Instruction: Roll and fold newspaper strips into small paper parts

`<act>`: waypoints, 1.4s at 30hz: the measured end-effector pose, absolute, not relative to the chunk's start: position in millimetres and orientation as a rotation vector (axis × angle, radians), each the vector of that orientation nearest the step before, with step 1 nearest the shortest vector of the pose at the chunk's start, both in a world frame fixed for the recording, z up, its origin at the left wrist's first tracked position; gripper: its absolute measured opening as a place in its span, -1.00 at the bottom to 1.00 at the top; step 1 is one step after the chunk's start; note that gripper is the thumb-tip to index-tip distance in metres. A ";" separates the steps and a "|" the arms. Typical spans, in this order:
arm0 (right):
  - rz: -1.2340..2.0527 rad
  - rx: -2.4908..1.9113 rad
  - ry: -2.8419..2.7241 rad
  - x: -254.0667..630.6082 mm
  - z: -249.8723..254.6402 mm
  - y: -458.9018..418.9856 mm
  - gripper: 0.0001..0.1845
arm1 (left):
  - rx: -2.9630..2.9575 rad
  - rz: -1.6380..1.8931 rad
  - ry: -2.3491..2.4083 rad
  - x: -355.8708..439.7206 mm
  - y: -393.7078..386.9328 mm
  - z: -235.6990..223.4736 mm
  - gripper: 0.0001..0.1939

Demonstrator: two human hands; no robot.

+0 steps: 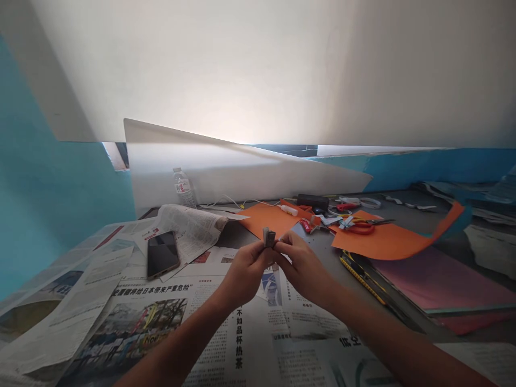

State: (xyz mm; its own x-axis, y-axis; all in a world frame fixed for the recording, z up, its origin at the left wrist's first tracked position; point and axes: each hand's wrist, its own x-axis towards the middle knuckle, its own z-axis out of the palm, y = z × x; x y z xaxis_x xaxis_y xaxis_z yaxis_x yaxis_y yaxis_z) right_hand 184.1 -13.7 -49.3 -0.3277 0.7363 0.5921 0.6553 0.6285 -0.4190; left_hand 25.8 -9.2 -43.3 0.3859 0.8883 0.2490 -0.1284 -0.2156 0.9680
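Above the spread newspaper (209, 317), my two hands meet at the middle of the view. Between them stands a small folded piece of newspaper (269, 237), greyish with darker print. My left hand (246, 270) is closed, thumb and fingers pinching the folded piece from its left side. From the right, my right hand (301, 263) pinches the lower right edge of the same piece with thumb and forefinger. The fingers cover its lower part.
A phone (162, 254) lies on newspaper to the left, and a plastic bottle (184, 187) stands behind. To the right are orange paper (387, 242), scissors (358, 226), a yellow-black utility knife (365, 279) and pink sheets (435, 279). A glue bottle (288, 210) lies farther back.
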 end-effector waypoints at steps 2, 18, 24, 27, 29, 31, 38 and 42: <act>0.178 -1.121 -2.028 182.4 -48.8 -14.5 -0.73 | 1.472 1.096 0.711 27.4 -10.0 -43.5 -0.73; 0.632 -0.972 -1.613 185.9 -33.8 -18.6 -0.89 | 1.996 1.081 1.003 27.0 -23.2 -40.8 -0.72; 0.824 -0.837 -1.468 183.9 -42.0 -14.6 -0.89 | 2.074 1.077 0.974 27.2 -25.5 -38.3 -0.71; 0.880 -0.792 -1.367 180.6 -41.9 -16.2 -0.87 | 2.076 1.064 0.958 26.8 -26.3 -38.7 -0.70; 0.888 -0.779 -1.310 178.4 -39.9 -18.4 -0.84 | 2.074 1.057 0.949 26.8 -26.7 -38.9 -0.69; 0.903 -0.783 -1.267 176.8 -37.1 -20.5 -0.82 | 2.076 1.060 0.945 26.8 -26.6 -39.3 -0.68; 1.082 -0.762 -1.185 175.9 -34.2 -21.2 -0.74 | 2.082 1.074 0.930 25.8 -25.3 -40.1 -0.69; 1.221 -0.688 -1.102 174.9 -35.3 -20.4 -0.73 | 2.065 1.075 0.898 25.0 -25.9 -39.5 -0.69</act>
